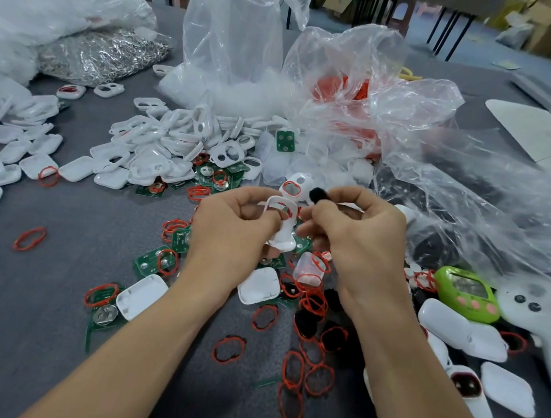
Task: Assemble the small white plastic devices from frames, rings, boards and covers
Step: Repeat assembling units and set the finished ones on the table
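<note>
Above the middle of the grey table (48,320), the left hand (231,219) curls its fingers round a white plastic frame (282,225). The frame's long axis stands nearly upright, leaning slightly left, with the window end up and facing the person. A bit of red shows in the window. The right hand (350,231), just beside the frame, pinches a small black round piece (318,195) between thumb and forefinger. Below the hands lie loose red rubber rings (229,349), green circuit boards (153,260) and white plastic covers (140,296).
</note>
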